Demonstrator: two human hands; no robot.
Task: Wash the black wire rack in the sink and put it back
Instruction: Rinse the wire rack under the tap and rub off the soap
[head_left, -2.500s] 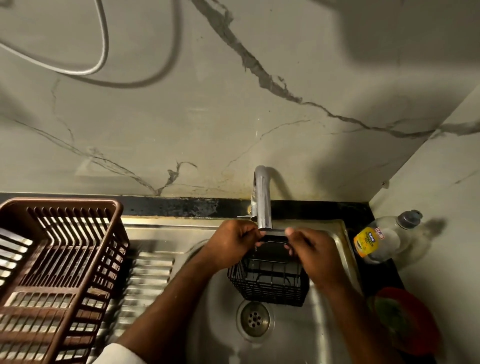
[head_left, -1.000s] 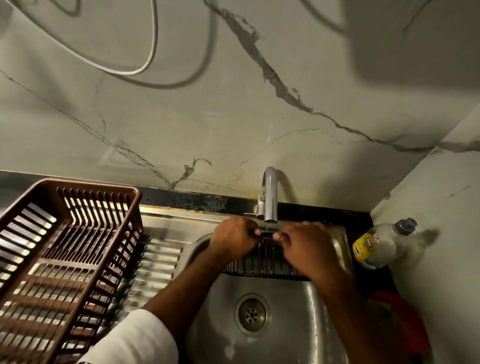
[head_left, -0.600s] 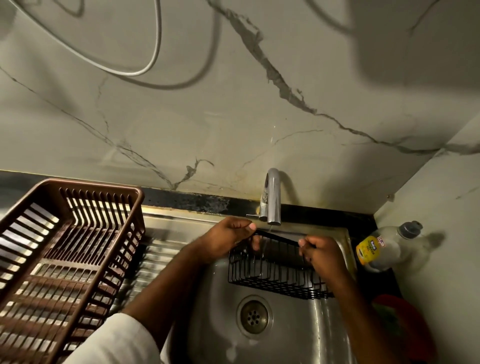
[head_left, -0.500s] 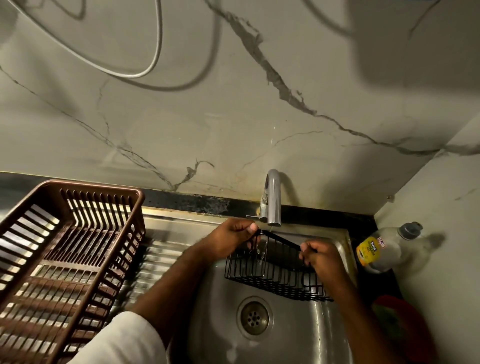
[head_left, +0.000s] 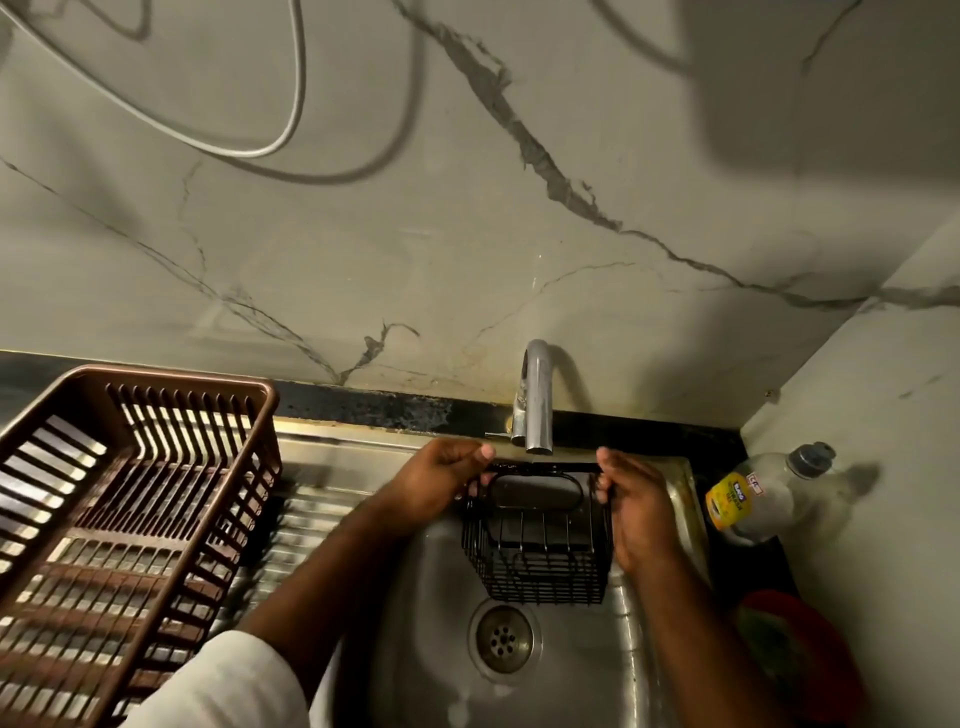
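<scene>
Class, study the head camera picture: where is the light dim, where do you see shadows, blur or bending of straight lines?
Head view: dim, yellowish light; soft shadows on the wall behind the faucet and the bottle; wide-angle bowing along the counter edge; the brown basket and white sleeve look smeared.

A brown slatted dish basket (head_left: 130, 499) is set on the left drainboard. A clear bottle (head_left: 753, 499) with a yellow label is laid on the dark counter (head_left: 727, 447), right, near a red item (head_left: 810, 660).

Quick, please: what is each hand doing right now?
Left hand: holding the wire rack at its top left corner.
Right hand: holding the rack's right side.
</scene>
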